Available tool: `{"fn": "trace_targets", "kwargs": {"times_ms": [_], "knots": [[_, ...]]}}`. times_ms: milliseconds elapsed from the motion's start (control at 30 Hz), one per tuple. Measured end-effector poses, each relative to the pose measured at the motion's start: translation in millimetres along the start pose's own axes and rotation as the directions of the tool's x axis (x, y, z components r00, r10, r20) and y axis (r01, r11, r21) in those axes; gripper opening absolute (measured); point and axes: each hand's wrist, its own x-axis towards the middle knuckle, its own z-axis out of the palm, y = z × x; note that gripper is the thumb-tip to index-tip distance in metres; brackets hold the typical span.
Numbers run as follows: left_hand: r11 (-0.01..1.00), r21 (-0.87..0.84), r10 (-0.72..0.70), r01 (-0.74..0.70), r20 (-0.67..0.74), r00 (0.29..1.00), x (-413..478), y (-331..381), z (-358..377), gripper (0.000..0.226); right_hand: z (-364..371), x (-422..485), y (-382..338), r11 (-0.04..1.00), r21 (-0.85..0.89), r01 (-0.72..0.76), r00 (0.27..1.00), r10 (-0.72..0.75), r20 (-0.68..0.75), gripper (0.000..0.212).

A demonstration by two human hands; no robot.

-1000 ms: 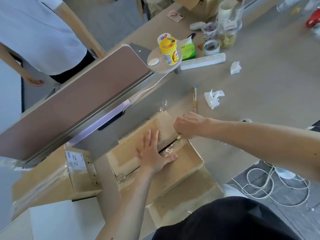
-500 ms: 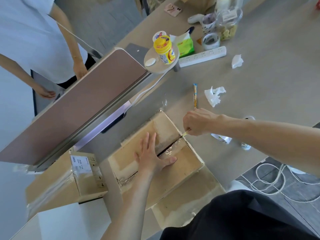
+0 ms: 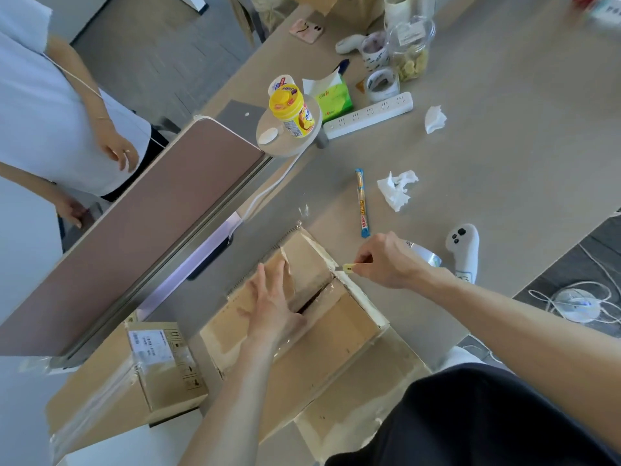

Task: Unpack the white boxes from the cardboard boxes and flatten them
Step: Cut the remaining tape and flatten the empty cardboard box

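Your left hand (image 3: 273, 306) lies flat, fingers straight and spread, pressing on the far top flap of the brown cardboard box (image 3: 339, 326) in front of you. Your right hand (image 3: 386, 260) is curled, thumb and fingers pinching a small yellow tool (image 3: 348, 268) whose tip sits at the right end of the box's middle seam. A dark gap shows between the two top flaps, just beside your left fingertips, and shiny clear tape clings along the flap edges. The box rests at the near edge of the grey table (image 3: 504, 163), with a further sheet of tape-covered cardboard (image 3: 349, 401) under it, towards your body.

To its left stands a second brown cardboard box with a white shipping label (image 3: 148, 375), flaps closed and wrapped in clear tape. Just beyond your right hand lie a silver roll of tape (image 3: 428, 258) and a white handheld controller (image 3: 465, 245). Farther out on the table are a long orange-and-blue candy stick wrapper (image 3: 362, 203), a crumpled white tissue (image 3: 397, 190), a white power strip (image 3: 369, 114), a green tissue pack (image 3: 333, 97) and a yellow-lidded jar (image 3: 293, 112) on a small round stand. A tall pinkish-brown panel (image 3: 151, 223) runs along the left side, and behind it stands a person in a white shirt (image 3: 40, 112).
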Motion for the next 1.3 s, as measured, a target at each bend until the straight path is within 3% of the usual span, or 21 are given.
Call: {"fn": "trace_targets", "kwargs": {"times_ms": [133,433,867,1300], "knots": [[0.996,0.094,0.011,-0.004,-0.077,0.997,5.7,1.1,6.5,0.111,-8.1,1.6,2.8,0.988,0.144,-0.057,0.994,0.069,-0.080,0.020],[0.994,0.080,0.071,-0.068,-0.033,0.997,4.1,-2.6,-9.3,0.108,21.8,3.4,3.5,0.939,0.319,-0.131,0.991,0.118,0.060,0.019],[0.993,0.078,0.094,-0.091,-0.029,0.995,-1.8,0.4,-14.0,0.109,28.7,1.4,3.3,0.920,0.370,-0.131,0.991,0.119,0.055,0.019],[0.985,0.151,0.086,-0.080,-0.036,0.996,-3.1,2.6,-12.3,0.109,12.5,-1.2,-1.5,0.942,0.285,-0.177,0.968,0.114,0.224,0.034]]}}
